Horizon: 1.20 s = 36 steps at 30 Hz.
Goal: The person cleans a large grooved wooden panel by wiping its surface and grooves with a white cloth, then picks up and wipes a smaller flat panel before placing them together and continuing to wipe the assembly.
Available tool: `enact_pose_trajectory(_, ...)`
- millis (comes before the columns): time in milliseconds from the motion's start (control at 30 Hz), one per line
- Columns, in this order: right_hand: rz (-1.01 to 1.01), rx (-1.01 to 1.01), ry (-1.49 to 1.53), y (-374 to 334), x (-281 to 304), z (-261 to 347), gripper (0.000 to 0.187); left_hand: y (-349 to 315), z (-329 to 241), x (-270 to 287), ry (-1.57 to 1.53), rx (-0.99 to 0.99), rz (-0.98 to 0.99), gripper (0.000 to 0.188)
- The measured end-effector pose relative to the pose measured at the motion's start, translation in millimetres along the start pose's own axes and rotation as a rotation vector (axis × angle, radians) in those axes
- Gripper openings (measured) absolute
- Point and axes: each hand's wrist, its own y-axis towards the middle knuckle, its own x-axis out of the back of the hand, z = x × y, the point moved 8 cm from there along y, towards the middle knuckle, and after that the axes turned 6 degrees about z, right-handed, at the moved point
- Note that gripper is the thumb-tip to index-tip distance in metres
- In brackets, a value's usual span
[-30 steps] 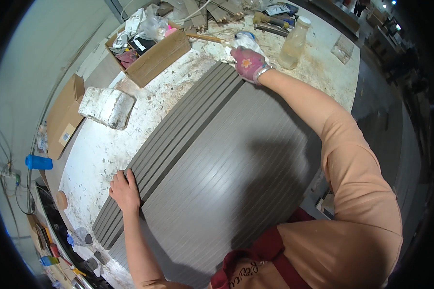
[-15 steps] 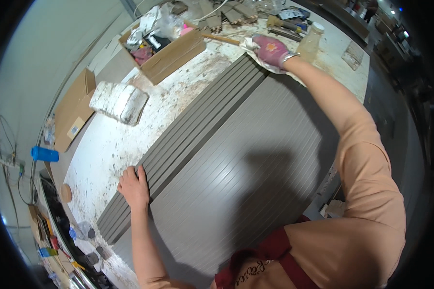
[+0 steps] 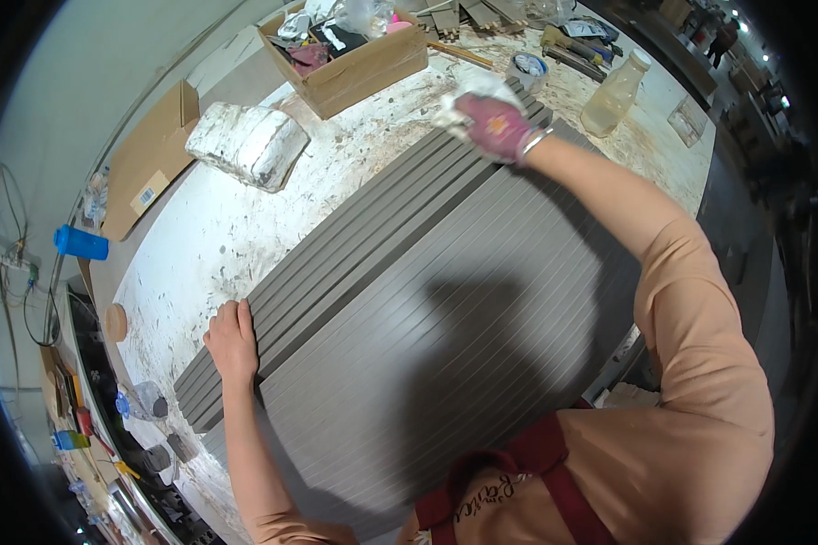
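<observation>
A long grey grooved strip [image 3: 364, 232] lies diagonally on top of a wide grey panel with fine lines [image 3: 445, 272]. My left hand [image 3: 233, 343], bare, rests at the strip's near-left end, its fingers bent over the far edge and holding it. At the other end, my right hand [image 3: 495, 125] wears a pinkish-purple glove and grips a crumpled white cloth [image 3: 483, 89]. The cloth is pressed against the strip's grooves; part of it is hidden beneath the glove. My shadow falls across the wide panel.
Behind the strip, a stained white table [image 3: 236, 245] bears a white wrapped block [image 3: 245, 143] and a cardboard box [image 3: 364, 84] of odds and ends. A bottle of cloudy liquid [image 3: 616, 95], a small tub [image 3: 526, 71] and tools [image 3: 574, 53] stand beyond my right hand. A blue cup [image 3: 81, 242] is far left.
My right hand has drawn the cloth from the strip's far end slightly back along the grooves, uncovering the tip and a small tub. My left hand still holds the near end. The view has shifted.
</observation>
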Motion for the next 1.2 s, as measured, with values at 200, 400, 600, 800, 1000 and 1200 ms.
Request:
enact_pose_trajectory(200,0.202,0.278,0.197,13.9,-50.6,223.2,0.025,0.0,7.2,0.1,0.008,0.028,-0.021,0.035)
enact_pose_trajectory(400,0.346,0.107,0.298,26.8,-50.7,173.3,0.033,-1.1,14.4,5.6,0.003,0.087,0.026,0.037)
enact_pose_trajectory(600,0.156,-0.261,-0.074,22.0,-16.9,-3.6,0.028,1.5,1.0,3.3,0.010,0.055,-0.006,0.038)
enact_pose_trajectory(800,0.079,0.186,0.112,19.5,-45.2,189.4,0.026,1.1,3.3,3.5,0.042,0.082,0.011,0.040)
enact_pose_trajectory(1000,0.221,0.254,0.198,25.9,-55.1,281.4,0.026,6.5,10.1,2.3,0.008,0.078,0.047,0.040)
enact_pose_trajectory(1200,-0.160,-0.031,-0.005,18.4,-13.8,79.3,0.046,3.8,7.9,6.0,0.016,0.085,0.001,0.040)
